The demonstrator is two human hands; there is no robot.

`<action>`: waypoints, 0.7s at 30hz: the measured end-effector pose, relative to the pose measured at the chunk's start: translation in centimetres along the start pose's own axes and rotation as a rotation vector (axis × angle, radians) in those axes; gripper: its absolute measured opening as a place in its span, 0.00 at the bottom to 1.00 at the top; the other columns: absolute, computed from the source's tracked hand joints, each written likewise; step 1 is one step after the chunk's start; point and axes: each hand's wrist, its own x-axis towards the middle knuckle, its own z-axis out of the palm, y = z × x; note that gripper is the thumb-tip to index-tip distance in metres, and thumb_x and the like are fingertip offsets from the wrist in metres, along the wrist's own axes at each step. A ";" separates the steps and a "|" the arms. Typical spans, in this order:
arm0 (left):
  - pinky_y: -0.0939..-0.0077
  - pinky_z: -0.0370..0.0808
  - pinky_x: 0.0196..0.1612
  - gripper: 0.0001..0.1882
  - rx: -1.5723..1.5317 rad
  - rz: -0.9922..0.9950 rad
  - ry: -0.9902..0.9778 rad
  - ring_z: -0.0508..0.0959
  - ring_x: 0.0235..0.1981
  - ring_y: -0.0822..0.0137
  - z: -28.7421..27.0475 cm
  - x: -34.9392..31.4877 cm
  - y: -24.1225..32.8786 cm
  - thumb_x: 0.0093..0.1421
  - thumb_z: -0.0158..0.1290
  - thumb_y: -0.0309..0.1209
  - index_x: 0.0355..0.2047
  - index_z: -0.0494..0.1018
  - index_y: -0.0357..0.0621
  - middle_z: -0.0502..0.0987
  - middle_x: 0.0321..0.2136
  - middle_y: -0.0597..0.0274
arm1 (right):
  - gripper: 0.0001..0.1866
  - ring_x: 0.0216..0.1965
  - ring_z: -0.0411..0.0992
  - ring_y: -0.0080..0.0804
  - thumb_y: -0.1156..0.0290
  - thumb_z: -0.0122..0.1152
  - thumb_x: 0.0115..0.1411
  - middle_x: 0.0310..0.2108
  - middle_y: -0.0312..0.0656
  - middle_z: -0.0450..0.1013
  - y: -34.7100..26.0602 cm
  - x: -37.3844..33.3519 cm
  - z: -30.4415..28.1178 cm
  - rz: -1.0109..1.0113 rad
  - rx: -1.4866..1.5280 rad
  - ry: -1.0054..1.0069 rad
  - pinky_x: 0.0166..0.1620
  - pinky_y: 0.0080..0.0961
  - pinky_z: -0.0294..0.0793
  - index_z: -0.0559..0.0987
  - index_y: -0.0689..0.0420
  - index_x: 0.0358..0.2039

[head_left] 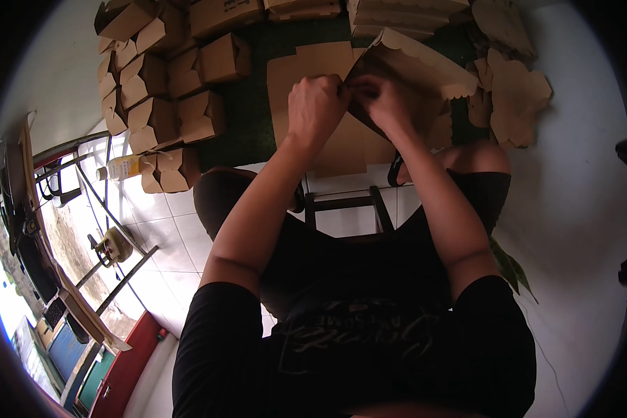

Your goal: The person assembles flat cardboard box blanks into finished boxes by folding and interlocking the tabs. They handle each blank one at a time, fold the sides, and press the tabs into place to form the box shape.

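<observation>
Head view: both hands [317, 111] [383, 104] at one corner of a scalloped box blank [425, 66]

The left hand was curled inward, its fingertips close against the right hand's; they were hidden, so I could not tell whether they pinched card. The right hand had thumb and fingers clamped together on the scalloped box blank's left corner. From that corner, the blank lay ahead and to the right, tilted up, its long scalloped edge slanting from beyond the right fingers down toward the right. The right hand was nearer its bulk; the left met only the corner.

Beneath both hands lay flat brown card [296, 83] on a dark green surface [247, 136]. Left of the left hand stood rows of folded cardboard boxes [202, 115], with a bottle [124, 168] nearer the body. Past the right hand lay loose scalloped blanks [519, 94]; straight ahead, beyond it, stacked cardboard [411, 14].
</observation>
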 end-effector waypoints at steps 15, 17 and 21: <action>0.51 0.87 0.42 0.09 0.020 -0.031 0.019 0.89 0.32 0.40 0.1 -0.1 0.0 0.61 0.67 0.33 0.30 0.89 0.39 0.87 0.27 0.45 | 0.17 0.53 0.88 0.47 0.69 0.65 0.70 0.49 0.49 0.89 -1.0 -0.4 0.2 0.011 -0.037 -0.011 0.56 0.38 0.84 0.89 0.57 0.56; 0.52 0.88 0.42 0.09 0.012 -0.058 0.037 0.90 0.33 0.41 -0.2 -0.1 0.2 0.61 0.67 0.33 0.31 0.89 0.40 0.88 0.28 0.47 | 0.17 0.54 0.88 0.47 0.69 0.64 0.70 0.50 0.50 0.89 -1.3 -0.8 0.2 0.014 -0.051 -0.016 0.56 0.38 0.84 0.89 0.57 0.56; 0.52 0.88 0.43 0.08 -0.004 -0.033 0.067 0.90 0.35 0.42 -0.9 0.1 0.1 0.60 0.67 0.32 0.34 0.89 0.40 0.89 0.31 0.48 | 0.18 0.54 0.88 0.47 0.71 0.63 0.70 0.50 0.50 0.89 -2.1 -1.1 0.4 0.012 -0.078 -0.034 0.56 0.37 0.84 0.89 0.57 0.57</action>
